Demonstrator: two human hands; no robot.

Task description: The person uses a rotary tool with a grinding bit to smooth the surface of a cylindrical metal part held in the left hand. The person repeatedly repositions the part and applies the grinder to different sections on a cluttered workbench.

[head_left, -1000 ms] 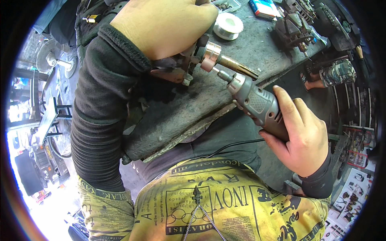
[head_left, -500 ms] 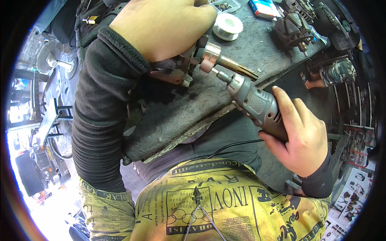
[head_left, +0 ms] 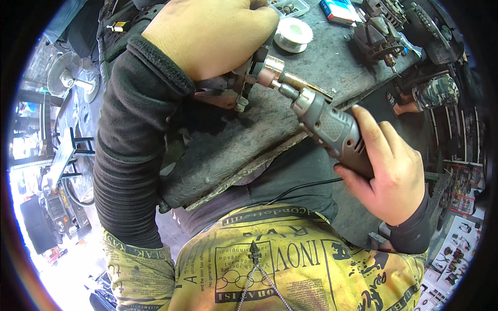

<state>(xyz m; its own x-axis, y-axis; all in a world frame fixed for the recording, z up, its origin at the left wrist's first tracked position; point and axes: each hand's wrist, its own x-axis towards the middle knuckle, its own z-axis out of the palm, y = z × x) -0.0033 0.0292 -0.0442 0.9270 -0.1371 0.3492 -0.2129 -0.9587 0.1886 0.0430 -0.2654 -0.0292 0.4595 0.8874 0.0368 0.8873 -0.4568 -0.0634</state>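
Observation:
My left hand [head_left: 215, 39], back up, rests over a dark metal part [head_left: 220, 97] at the top; its fingertips are hidden, but the hand looks closed around the part. From under it a copper-coloured ring [head_left: 271, 71] sticks out, with a shiny metal shaft [head_left: 306, 87] beyond. In my right hand [head_left: 391, 171] is a grey rotary tool [head_left: 332, 127], fingers wrapped around its rear body. Its narrow tip points up and left at the near edge of the ring; whether it touches cannot be told. A black cord [head_left: 306, 185] runs left across my lap.
A white spool of wire [head_left: 293, 35] stands on the dark workbench [head_left: 233, 145] beside a clear tray of small parts [head_left: 290, 7]. Further right lie a blue and white box [head_left: 340, 11] and a greasy metal assembly [head_left: 381, 44]. Another person's leg [head_left: 433, 96] shows at right.
The rotary tool has tilted a little, and its tip sits slightly higher and closer in against the copper ring. My right hand shifted slightly right; my left hand has stayed in place.

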